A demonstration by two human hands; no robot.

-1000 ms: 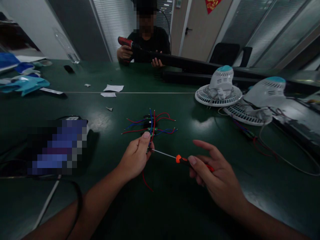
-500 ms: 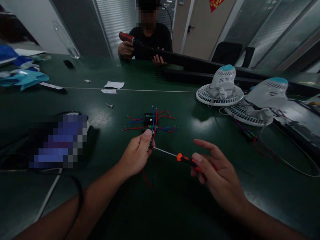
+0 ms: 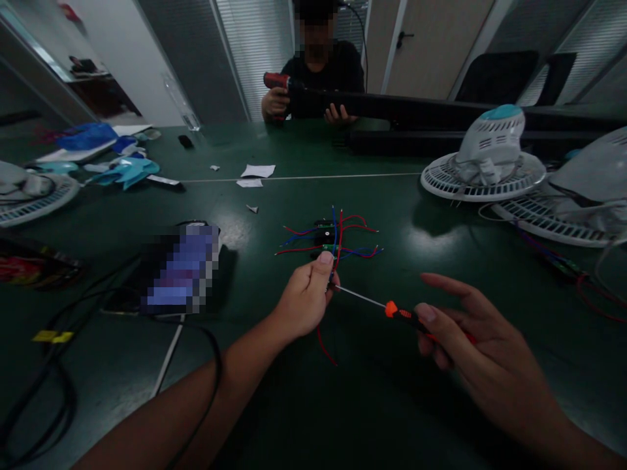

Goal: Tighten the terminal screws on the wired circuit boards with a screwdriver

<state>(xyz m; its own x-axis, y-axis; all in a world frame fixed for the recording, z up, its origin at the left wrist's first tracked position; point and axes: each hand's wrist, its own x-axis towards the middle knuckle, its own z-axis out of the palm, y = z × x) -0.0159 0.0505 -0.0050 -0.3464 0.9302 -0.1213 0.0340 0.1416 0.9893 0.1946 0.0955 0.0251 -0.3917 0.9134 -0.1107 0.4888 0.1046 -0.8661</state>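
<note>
My left hand (image 3: 306,297) is closed on a small circuit board (image 3: 331,281) with red and blue wires; fingers and thumb cover most of it. One red wire (image 3: 324,346) hangs below that hand. In my right hand (image 3: 470,339) is a screwdriver (image 3: 399,311) with an orange and black handle, held between thumb and fingers while the index finger stretches out. Its metal shaft points left, and the tip meets the board's edge beside my left fingers. Just beyond lie more wired boards (image 3: 326,236) on the green table, their red and blue leads spread to both sides.
White fan-like housings (image 3: 490,160) stand at the right. A lit phone (image 3: 183,267) and black cables (image 3: 53,372) lie left. Across the table, a person (image 3: 323,72) holds a red power drill (image 3: 277,81) at a long black bar (image 3: 416,108). Paper scraps (image 3: 258,171) lie mid-table.
The view has swung left, so everything appears shifted to the right, and another white housing shows at the left edge. Both hands keep their hold, the screwdriver tip still at the board.
</note>
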